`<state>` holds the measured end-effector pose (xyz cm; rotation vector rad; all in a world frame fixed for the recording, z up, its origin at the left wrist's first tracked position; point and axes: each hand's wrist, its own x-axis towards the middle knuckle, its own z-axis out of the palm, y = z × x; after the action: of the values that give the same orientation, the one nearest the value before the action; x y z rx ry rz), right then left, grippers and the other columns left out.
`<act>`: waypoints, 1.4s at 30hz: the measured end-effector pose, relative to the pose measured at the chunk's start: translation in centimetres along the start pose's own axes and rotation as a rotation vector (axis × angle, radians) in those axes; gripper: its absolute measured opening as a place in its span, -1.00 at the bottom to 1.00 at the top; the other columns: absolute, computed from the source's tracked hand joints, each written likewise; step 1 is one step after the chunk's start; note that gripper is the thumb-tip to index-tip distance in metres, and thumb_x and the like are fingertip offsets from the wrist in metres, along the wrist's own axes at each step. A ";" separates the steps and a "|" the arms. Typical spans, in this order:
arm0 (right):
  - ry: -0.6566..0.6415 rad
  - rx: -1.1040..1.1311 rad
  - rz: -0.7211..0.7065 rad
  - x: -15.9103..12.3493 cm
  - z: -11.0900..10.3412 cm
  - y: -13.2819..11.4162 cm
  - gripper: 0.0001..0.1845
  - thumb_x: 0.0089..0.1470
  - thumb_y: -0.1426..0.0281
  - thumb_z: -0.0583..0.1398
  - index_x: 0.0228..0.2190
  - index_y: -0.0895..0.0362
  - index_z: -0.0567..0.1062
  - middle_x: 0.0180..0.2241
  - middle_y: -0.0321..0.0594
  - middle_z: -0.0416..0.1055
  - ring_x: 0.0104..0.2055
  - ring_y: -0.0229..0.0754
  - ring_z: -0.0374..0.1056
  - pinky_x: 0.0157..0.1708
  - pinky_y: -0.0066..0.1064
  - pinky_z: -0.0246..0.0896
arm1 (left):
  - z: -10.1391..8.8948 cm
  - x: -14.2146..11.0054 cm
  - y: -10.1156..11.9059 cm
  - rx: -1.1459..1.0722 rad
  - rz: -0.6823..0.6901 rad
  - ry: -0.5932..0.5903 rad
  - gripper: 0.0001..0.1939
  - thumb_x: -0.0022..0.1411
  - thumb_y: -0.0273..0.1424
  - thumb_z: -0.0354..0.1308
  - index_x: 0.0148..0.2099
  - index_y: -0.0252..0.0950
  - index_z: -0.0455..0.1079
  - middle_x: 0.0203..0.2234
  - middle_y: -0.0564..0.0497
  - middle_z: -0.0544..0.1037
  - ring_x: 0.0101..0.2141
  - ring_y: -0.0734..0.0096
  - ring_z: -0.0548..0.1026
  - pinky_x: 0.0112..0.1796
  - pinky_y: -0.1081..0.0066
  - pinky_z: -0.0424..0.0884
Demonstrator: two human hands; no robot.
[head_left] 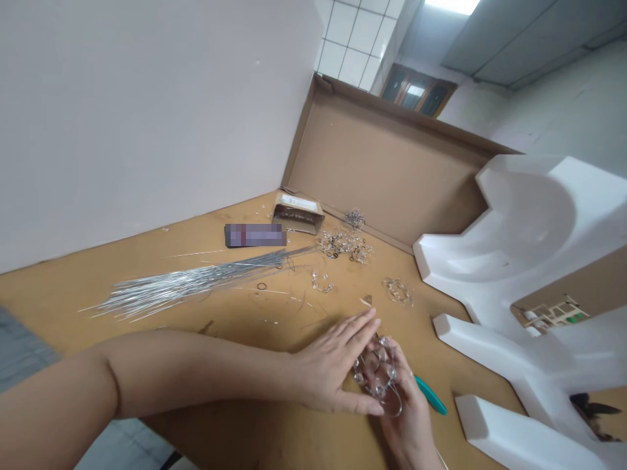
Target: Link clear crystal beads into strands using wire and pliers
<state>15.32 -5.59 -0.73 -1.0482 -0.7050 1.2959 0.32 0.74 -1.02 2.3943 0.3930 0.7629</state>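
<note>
A ring of clear beads on wire [379, 372] rests in my right hand [411, 411], whose fingers lie behind and around it. A thin wire loop [396, 401] sticks out from its lower side. My left hand [333, 365] reaches in from the left, fingers stretched out and thumb spread apart. Its fingertips and thumb lie at the ring's left side; whether they press on it I cannot tell. Just right of my right hand, a teal handle [431, 395] lies on the table, the rest of that tool hidden.
A bundle of straight metal wires [181, 284] lies across the brown table [235, 326]. Behind it are a dark flat item [255, 235], a small open box [298, 214] and a pile of beaded pieces [345, 246]. Another wire ring [398, 291] lies near white foam blocks [450, 254].
</note>
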 end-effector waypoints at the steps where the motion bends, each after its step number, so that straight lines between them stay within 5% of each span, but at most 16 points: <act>1: -0.015 -0.011 -0.005 0.0 0.0 0.0 -0.68 -0.24 0.20 0.26 -0.34 -0.08 0.39 -0.33 -0.29 0.40 -0.45 -0.19 0.25 -0.40 -0.31 0.14 | 0.1 0.0 0.0 0.016 -0.001 0.003 0.03 0.05 0.00 0.08 0.30 -0.32 -0.47 0.26 -0.16 -0.36 0.23 0.04 -0.28 0.17 0.06 -0.22; 9: -0.001 0.132 0.011 0.7 -0.3 0.4 -0.72 -0.25 0.29 0.28 -0.35 -0.04 0.46 -0.34 -0.33 0.42 -0.42 -0.24 0.29 -0.35 -0.35 0.17 | -0.1 0.0 0.1 0.167 0.202 0.169 -0.15 0.19 -0.14 -0.03 0.29 -0.29 -0.49 0.27 -0.17 -0.29 0.23 0.09 -0.23 0.18 0.09 -0.18; 12: 0.009 0.133 -0.001 0.6 -0.1 0.8 -0.74 -0.27 0.29 0.31 -0.40 0.00 0.48 -0.44 -0.35 0.42 -0.43 -0.25 0.28 -0.39 -0.40 0.18 | 0.0 -0.1 0.0 0.170 0.271 0.127 -0.29 0.27 -0.24 -0.14 0.29 -0.28 -0.47 0.26 -0.16 -0.21 0.23 0.23 -0.14 0.17 0.23 -0.03; 17: 0.059 0.103 0.035 0.3 0.3 1.4 -0.73 -0.34 0.27 0.35 -0.48 0.03 0.48 -0.49 -0.36 0.41 -0.51 -0.31 0.25 -0.51 -0.46 0.14 | 0.2 0.0 0.0 0.195 0.278 0.081 -0.23 0.21 -0.11 -0.06 0.30 -0.29 -0.35 0.24 -0.18 -0.09 0.23 0.12 -0.15 0.18 0.11 -0.16; 22: -0.095 0.174 0.123 0.6 -0.3 0.4 -0.80 -0.25 0.35 0.28 -0.44 0.05 0.48 -0.46 -0.31 0.40 -0.51 -0.30 0.24 -0.54 -0.47 0.11 | -0.8 0.5 0.3 -0.017 0.105 0.203 -0.41 0.24 -0.21 -0.07 0.25 -0.29 -0.10 0.20 -0.16 0.06 0.17 0.23 0.05 0.13 0.25 0.05; 26: -0.247 0.151 0.169 0.8 -0.9 -0.3 -0.89 -0.15 0.37 0.20 -0.46 0.12 0.48 -0.59 -0.32 0.31 -0.62 -0.35 0.12 -0.65 -0.50 -0.01 | -1.4 1.5 0.2 -0.242 -0.124 0.187 -0.69 0.25 -0.24 -0.07 -0.13 -0.31 0.38 -0.25 -0.06 0.45 -0.26 0.43 0.43 -0.21 0.46 0.34; 29: -0.253 0.128 0.209 0.8 -0.9 -0.4 -0.89 -0.10 0.38 0.19 -0.43 0.11 0.48 -0.50 -0.29 0.36 -0.55 -0.34 0.19 -0.60 -0.51 0.03 | -1.5 1.8 -0.1 -0.315 -0.135 0.165 -0.73 0.24 -0.32 -0.05 -0.32 -0.35 0.41 -0.44 0.02 0.43 -0.40 0.52 0.40 -0.33 0.54 0.30; 35: -0.170 -0.059 0.132 0.6 -0.6 -0.8 -0.78 -0.08 0.27 0.21 -0.34 0.09 0.50 -0.24 -0.18 0.42 -0.25 -0.15 0.30 -0.41 -0.42 0.16 | -1.8 1.9 -0.1 -0.257 -0.179 0.228 -0.71 0.25 -0.33 -0.08 -0.41 -0.33 0.38 -0.49 0.06 0.39 -0.40 0.53 0.37 -0.34 0.54 0.25; 42: -0.036 -0.246 0.046 0.5 -1.2 -1.9 -0.52 -0.13 0.00 0.18 -0.29 0.10 0.50 -0.34 -0.17 0.42 -0.35 -0.16 0.29 -0.38 -0.35 0.18 | -2.4 2.4 -0.4 -0.137 -0.303 0.218 -0.74 0.21 -0.28 -0.04 -0.39 -0.31 0.38 -0.49 0.08 0.36 -0.43 0.52 0.33 -0.39 0.51 0.22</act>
<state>17.27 -5.23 0.43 -1.2472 -0.8888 1.2928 0.75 3.15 1.31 2.0671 0.7476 0.8802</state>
